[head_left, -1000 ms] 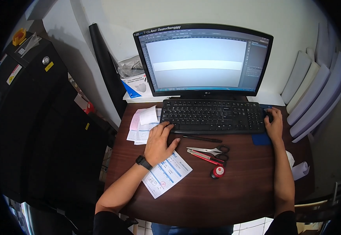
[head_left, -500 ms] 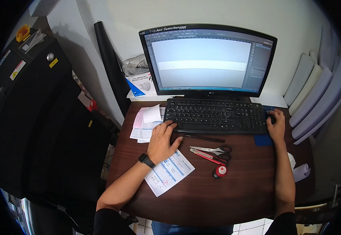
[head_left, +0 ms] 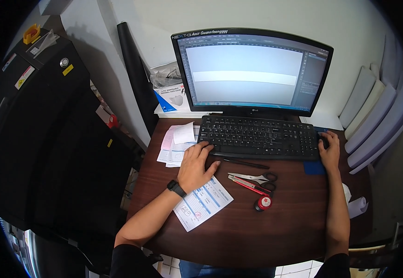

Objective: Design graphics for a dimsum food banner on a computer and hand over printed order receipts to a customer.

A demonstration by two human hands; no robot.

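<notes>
Black keyboard lies between left hand, open at its corner, and right hand, gripping the mouse.

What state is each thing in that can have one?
Monitor: switched on.
Left hand: spread, at the keyboard.
Right hand: curled over the mouse.
Pen: lying flat.
Scissors: lying flat, blade opening unclear.
Red cutter: lying by the scissors.
Printed form: flat, partly covered by the left hand.
Tall rolls: rolled up, leaning.
Small roll: loosely curled.
</notes>
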